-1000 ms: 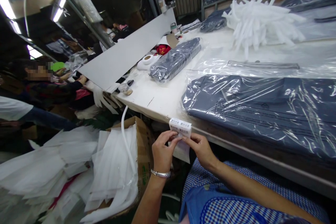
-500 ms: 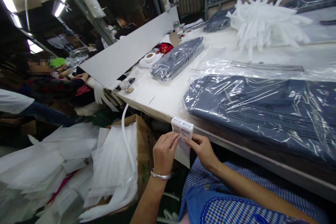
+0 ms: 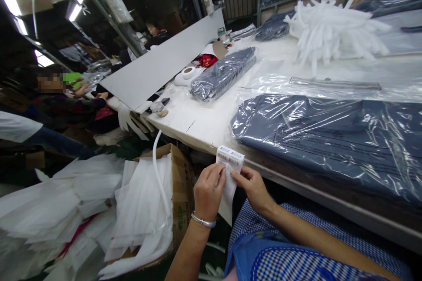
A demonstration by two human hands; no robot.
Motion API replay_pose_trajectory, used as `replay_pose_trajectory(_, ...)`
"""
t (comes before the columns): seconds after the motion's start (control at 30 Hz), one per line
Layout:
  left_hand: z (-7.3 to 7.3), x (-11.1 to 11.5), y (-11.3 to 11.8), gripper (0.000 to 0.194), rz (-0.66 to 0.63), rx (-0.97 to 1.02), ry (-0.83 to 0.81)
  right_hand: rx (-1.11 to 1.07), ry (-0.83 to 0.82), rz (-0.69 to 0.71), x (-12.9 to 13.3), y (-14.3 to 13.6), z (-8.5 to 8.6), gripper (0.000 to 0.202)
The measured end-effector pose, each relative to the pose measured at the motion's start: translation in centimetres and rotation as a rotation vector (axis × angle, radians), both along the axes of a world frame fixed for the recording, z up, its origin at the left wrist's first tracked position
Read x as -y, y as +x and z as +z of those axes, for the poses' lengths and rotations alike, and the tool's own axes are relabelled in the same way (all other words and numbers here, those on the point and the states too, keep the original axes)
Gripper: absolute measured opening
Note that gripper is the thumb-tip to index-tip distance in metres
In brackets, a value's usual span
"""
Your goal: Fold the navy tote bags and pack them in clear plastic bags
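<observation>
A folded stack of white barcode labels [image 3: 230,154] is held up just off the table's front edge, with a strip of its backing paper [image 3: 227,208] hanging below. My right hand [image 3: 252,186] grips the stack from the right, thumb on the front face and fingers partly hidden behind. At the left side of the printed face, my left hand [image 3: 209,186] is closed in a pinch on the labels; whether a single label is between the fingertips is too small to tell. Right beside the stack on the table lies a dark garment in a clear plastic bag [image 3: 323,140].
Another bagged dark bundle [image 3: 224,72] and a pile of white strips [image 3: 332,30] lie farther back on the white table [image 3: 178,118]. A cardboard box [image 3: 181,193] of white sheets stands low at left. A white board [image 3: 165,61] edges the table; people sit beyond it.
The label stack has shifted slightly right and up, and its hanging strip has swung left and reaches lower. My left hand has moved a little; both hands keep their hold.
</observation>
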State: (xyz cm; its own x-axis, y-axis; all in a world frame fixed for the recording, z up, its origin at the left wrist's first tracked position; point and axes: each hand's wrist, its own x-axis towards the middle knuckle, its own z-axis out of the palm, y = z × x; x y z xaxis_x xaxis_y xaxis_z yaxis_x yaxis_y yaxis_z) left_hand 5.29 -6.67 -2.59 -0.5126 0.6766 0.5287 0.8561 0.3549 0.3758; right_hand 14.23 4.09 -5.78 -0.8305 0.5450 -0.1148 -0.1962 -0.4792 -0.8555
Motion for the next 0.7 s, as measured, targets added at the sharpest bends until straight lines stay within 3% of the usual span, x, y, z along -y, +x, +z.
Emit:
replay_pose_trajectory(0.37,0.93,-0.27,0.07,0.02,-0.004,0.192,0.033,-0.001,-0.142,0.015,-0.05,-0.17,0.0,0.04)
replay_pose_trajectory(0.7,0.14,0.12,-0.64,0.014,-0.023,0.226,0.046,-0.038,-0.064,0.039,-0.06,0.07,0.25,0.035)
